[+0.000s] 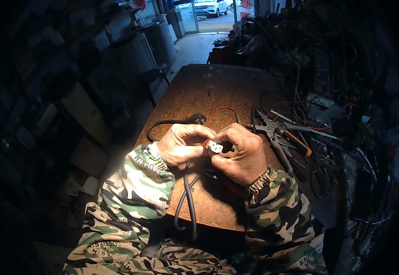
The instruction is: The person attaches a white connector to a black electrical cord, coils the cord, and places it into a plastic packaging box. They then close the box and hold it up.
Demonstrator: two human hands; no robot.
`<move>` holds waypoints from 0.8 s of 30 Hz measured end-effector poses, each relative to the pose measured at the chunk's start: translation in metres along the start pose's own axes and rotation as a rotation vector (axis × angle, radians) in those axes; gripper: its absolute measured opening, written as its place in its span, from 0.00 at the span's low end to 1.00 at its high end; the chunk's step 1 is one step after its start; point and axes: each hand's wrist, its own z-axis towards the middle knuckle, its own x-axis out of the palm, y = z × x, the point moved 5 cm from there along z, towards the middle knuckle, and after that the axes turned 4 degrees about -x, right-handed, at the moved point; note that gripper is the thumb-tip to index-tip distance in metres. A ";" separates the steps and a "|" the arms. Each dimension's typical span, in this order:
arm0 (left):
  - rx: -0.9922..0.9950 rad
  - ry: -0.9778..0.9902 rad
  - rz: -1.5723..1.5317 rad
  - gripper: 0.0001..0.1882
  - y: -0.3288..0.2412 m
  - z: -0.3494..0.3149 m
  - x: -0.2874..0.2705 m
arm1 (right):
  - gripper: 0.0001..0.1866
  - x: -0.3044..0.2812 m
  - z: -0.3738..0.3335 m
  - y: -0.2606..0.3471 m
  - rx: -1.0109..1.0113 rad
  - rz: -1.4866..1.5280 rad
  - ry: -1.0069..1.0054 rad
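Above the middle of a brown wooden table, my left hand and my right hand meet, fingertips pinched around a small white block-like piece. It has dark openings and looks like a plastic connector; its exact kind cannot be made out. Both hands are closed on it, and the fingers hide part of it. A black power plug lies just beyond my left hand, its cord curving left. Under my hands a black cable hangs over the table's near edge.
Wire-stripping pliers and other hand tools, one with an orange handle, crowd the table's right side. A red wire loops beyond my hands. Tangled clutter is piled at the right; a dark stool stands off the far left edge.
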 end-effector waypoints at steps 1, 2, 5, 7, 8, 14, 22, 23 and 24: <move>-0.008 0.003 -0.017 0.19 0.001 0.001 0.000 | 0.12 -0.001 0.000 0.000 -0.006 -0.001 -0.004; -0.016 0.005 -0.033 0.19 0.000 0.001 0.001 | 0.12 -0.002 0.000 0.000 -0.011 -0.002 -0.008; -0.037 -0.020 -0.016 0.19 -0.005 0.001 0.003 | 0.11 -0.001 0.000 0.000 -0.003 0.017 -0.021; -0.062 -0.054 -0.037 0.17 -0.002 0.000 0.001 | 0.11 0.000 0.000 0.000 0.013 0.019 -0.029; -0.075 -0.070 -0.047 0.17 0.000 0.000 0.000 | 0.11 0.000 -0.001 0.000 0.021 0.019 -0.034; -0.118 -0.068 -0.088 0.17 -0.002 0.005 0.005 | 0.10 -0.005 -0.001 -0.001 0.081 0.014 -0.044; -0.230 -0.095 0.097 0.19 -0.006 0.003 0.002 | 0.12 0.004 -0.007 -0.028 0.469 0.389 -0.050; -0.211 -0.086 0.108 0.20 -0.007 0.008 0.005 | 0.12 -0.002 -0.006 -0.026 0.478 0.397 -0.053; -0.204 -0.093 0.121 0.20 -0.007 0.006 0.007 | 0.12 0.000 -0.006 -0.025 0.491 0.422 -0.048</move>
